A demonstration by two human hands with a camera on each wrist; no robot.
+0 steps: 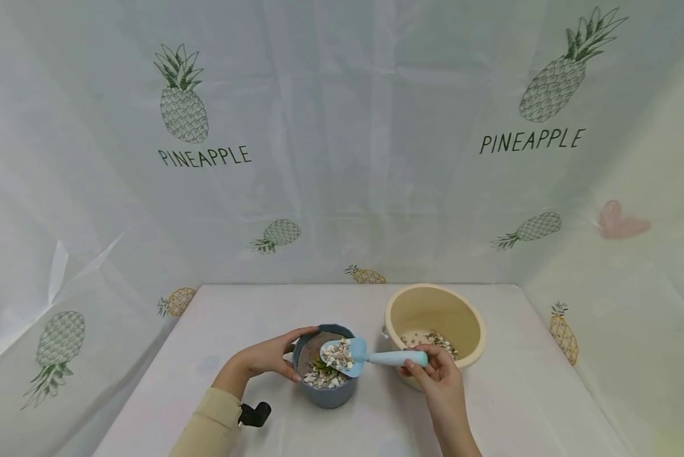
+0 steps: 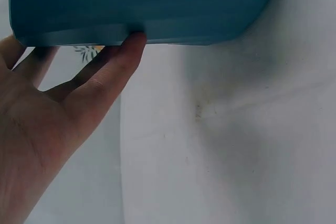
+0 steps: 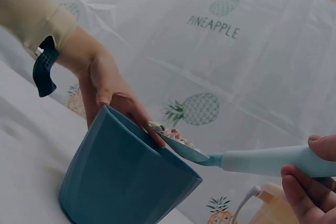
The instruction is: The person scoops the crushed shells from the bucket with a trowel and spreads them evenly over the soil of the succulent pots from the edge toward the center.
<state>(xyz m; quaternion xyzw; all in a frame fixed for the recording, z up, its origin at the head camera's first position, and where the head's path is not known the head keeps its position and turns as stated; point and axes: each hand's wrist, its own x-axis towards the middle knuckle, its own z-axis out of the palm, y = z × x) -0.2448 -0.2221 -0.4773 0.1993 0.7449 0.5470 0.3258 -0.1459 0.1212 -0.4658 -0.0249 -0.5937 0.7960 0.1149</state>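
Note:
In the head view my left hand (image 1: 270, 357) grips the rim of a blue-grey flower pot (image 1: 330, 398), thumb at the near side and fingers at the far side. Inside the pot, a small green succulent (image 1: 321, 367) stands among pale pebbles (image 1: 325, 379). My right hand (image 1: 440, 379) holds the handle of a light blue garden trowel (image 1: 396, 358) from the right. Its blade, heaped with mixed pebbles (image 3: 176, 137), lies over the pot's opening and hides part of the plant. The left wrist view shows the pot's side (image 2: 142, 9) against my fingers.
A cream bucket (image 1: 476, 317) stands behind my right hand, with pebbles (image 1: 441, 343) on its bottom. The pot and bucket are on a white-covered table (image 1: 250, 304). Pineapple-printed sheets (image 1: 342, 127) hang at the back and sides. A black strap piece (image 1: 255, 414) sits at my left wrist.

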